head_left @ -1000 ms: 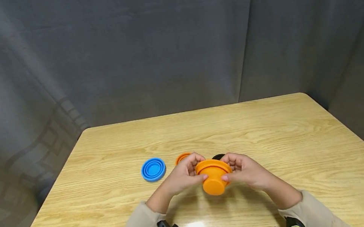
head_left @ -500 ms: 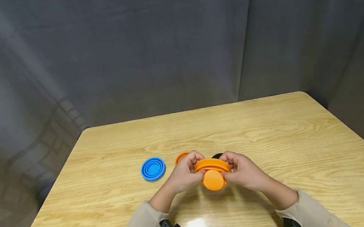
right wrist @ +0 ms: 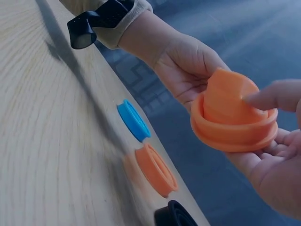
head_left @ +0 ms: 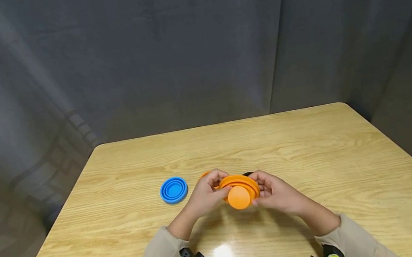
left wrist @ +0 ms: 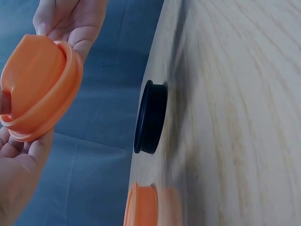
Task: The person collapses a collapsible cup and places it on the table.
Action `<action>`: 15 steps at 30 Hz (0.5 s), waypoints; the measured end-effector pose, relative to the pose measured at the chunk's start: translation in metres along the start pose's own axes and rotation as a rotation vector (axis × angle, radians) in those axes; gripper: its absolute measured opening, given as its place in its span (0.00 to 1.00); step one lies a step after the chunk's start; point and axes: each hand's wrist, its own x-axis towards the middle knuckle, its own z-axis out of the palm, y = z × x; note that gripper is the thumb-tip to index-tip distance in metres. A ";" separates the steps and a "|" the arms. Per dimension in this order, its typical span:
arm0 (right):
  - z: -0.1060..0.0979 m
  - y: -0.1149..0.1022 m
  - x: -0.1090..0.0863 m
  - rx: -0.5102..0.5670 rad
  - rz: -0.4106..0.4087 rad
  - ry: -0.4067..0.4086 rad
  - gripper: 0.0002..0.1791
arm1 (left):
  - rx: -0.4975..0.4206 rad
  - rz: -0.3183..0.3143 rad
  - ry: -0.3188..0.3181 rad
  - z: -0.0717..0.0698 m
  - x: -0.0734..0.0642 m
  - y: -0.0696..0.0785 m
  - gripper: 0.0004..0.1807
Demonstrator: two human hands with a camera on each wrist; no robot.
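Observation:
An orange collapsible cup (head_left: 239, 197) is held above the table between both hands, its flat round base turned toward me. My left hand (head_left: 206, 198) grips the rim on the left, its thumb against the folded wall. On the other side, my right hand (head_left: 278, 192) pinches the rim, fingers behind and thumb in front. In the right wrist view the cup's wall (right wrist: 228, 96) still stands partly out of the thick rim, pressed in unevenly under the right thumb. The cup's inside is hidden.
Flattened on the wooden table (head_left: 308, 141) lie a blue collapsible cup (head_left: 174, 190), another orange one (right wrist: 157, 172) and a black one (left wrist: 153, 117). The hands partly cover the last two in the head view. A grey curtain (head_left: 181, 54) hangs behind.
The held cup has gone from tall to much flatter, its wall folding into the rim under the thumbs. Both hands stay on it and have risen slightly in view.

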 end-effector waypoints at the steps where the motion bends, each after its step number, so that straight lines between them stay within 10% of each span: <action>1: 0.001 0.000 0.000 -0.016 0.001 0.020 0.22 | 0.010 -0.001 0.003 0.000 0.000 0.001 0.08; 15: 0.012 0.001 0.002 -0.183 0.094 0.352 0.16 | -0.184 0.015 -0.167 -0.004 0.009 -0.037 0.16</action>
